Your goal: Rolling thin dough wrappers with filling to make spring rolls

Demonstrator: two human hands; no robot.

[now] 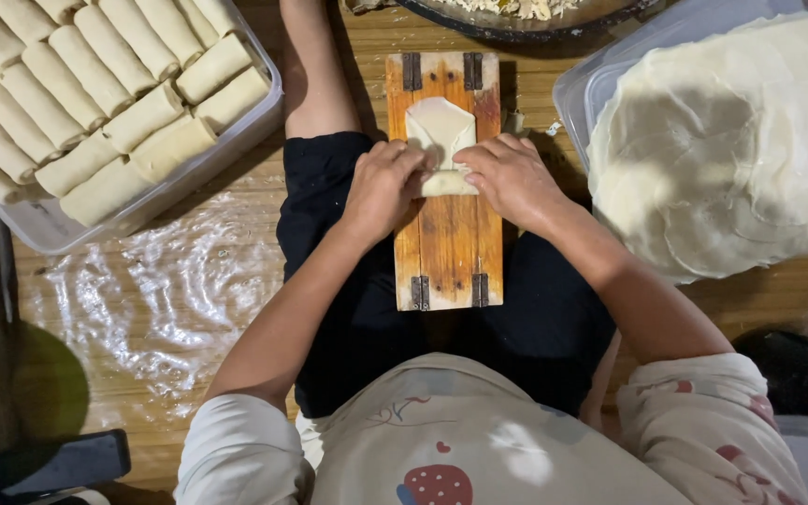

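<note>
Where the wooden board (448,238) lies across the person's lap, both hands meet over a pale wrapper (441,131) folded like an envelope, its pointed flap toward the board's far end. Seen from the head camera, the left hand (383,187) has its fingers curled down onto the near left edge of the wrapper, pressing on the rolled part. The right hand (513,178) mirrors it on the near right edge, fingers bent and tips touching the dough. Both hands are closed around the roll (448,183) at the wrapper's near end, which shows as a short pale strip between them. The board has dark metal hinges at both ends.

To the left, a clear plastic tub (264,117) holds rows of finished pale rolls (95,84) packed side by side. To the right, a stack of thin round sheets (731,140) lies in another clear container (577,89). At the top edge, the rim of a dark pan (516,28) with shredded filling shows. Crinkled clear plastic film (161,290) covers the wooden floor at the lower left. The person wears dark shorts and a light top with a strawberry print.
</note>
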